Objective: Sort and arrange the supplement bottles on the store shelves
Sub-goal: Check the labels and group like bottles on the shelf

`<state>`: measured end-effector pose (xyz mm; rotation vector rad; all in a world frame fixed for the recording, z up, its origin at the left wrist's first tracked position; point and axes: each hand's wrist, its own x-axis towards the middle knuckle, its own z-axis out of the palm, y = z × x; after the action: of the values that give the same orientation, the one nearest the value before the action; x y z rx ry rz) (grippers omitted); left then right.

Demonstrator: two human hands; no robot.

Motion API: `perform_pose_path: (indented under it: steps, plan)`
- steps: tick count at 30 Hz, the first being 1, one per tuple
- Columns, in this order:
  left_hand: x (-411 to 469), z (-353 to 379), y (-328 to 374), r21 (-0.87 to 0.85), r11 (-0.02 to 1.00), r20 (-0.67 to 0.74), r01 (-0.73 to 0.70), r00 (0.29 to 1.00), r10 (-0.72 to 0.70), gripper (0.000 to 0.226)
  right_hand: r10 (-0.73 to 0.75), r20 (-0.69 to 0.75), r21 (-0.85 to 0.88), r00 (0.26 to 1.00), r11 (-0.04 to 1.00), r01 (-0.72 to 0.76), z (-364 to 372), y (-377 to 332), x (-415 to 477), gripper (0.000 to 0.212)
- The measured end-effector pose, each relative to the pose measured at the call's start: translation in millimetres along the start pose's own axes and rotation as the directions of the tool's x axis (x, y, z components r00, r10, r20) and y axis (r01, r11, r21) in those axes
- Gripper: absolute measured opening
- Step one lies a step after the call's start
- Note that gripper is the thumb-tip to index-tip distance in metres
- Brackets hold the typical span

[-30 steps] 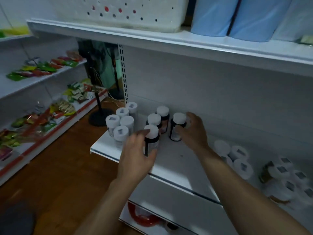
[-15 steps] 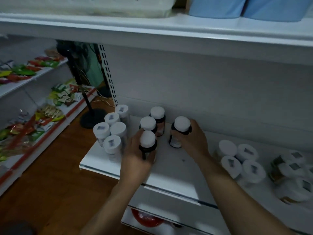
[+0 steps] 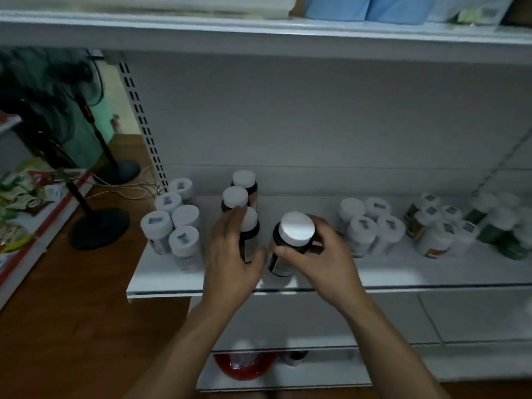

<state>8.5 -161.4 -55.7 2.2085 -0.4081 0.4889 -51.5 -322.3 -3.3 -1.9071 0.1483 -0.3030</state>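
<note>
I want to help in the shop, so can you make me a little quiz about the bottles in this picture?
1. True or false: the right hand holds a white-capped dark bottle.
2. How many bottles are in the white group at the left end of the shelf? A three, B five, C eight.
3. Fill the gap: the left hand grips the front bottle of a row, with ___ dark bottles behind it.

Key: 1 true; 2 B; 3 two.
</note>
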Motion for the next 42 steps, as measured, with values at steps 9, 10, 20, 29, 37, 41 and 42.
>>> perform_pose_path:
  steps: [9, 10, 20, 29, 37, 41, 42]
  plan:
    - [-39, -34, 25, -0.482, 0.876, 0.288, 0.0, 0.945, 0.158, 0.084, -0.262, 0.011, -0.193, 0.965, 0.947, 0.259, 7, -41, -51, 0.061]
    - [-38, -35, 29, -0.538, 0.843, 0.264, 0.017, 0.953, 0.149, 0.081, -0.324, 0.016, -0.214, 0.946, 0.923, 0.32, 6, -45, -57, 0.064]
    - [-33, -43, 42, -0.556, 0.828, 0.168, -0.071, 0.966, 0.196, 0.072, -0.542, 0.01, -0.195, 0.841, 0.823, 0.533, -4, -52, -70, 0.065]
    - [-45, -57, 44, -0.668, 0.738, 0.172, 0.098, 0.985, 0.024, 0.079, 0.183, 0.018, 0.637, 0.983, 0.755, -0.153, -4, -24, -58, 0.055]
    - [-39, -58, 78, -0.697, 0.717, 0.147, 0.02, 0.982, 0.116, 0.087, 0.29, 0.421, 0.79, 0.859, 0.349, -0.505, 27, -39, -64, 0.046]
    - [-38, -58, 83, -0.676, 0.737, 0.172, -0.005, 0.971, 0.165, 0.09, 0.272, 0.411, 0.823, 0.87, 0.298, -0.483, 30, -36, -64, 0.041]
    - [-38, -57, 83, -0.676, 0.737, 0.17, -0.011, 0.97, 0.171, 0.089, 0.275, 0.409, 0.824, 0.87, 0.299, -0.482, 29, -34, -63, 0.041]
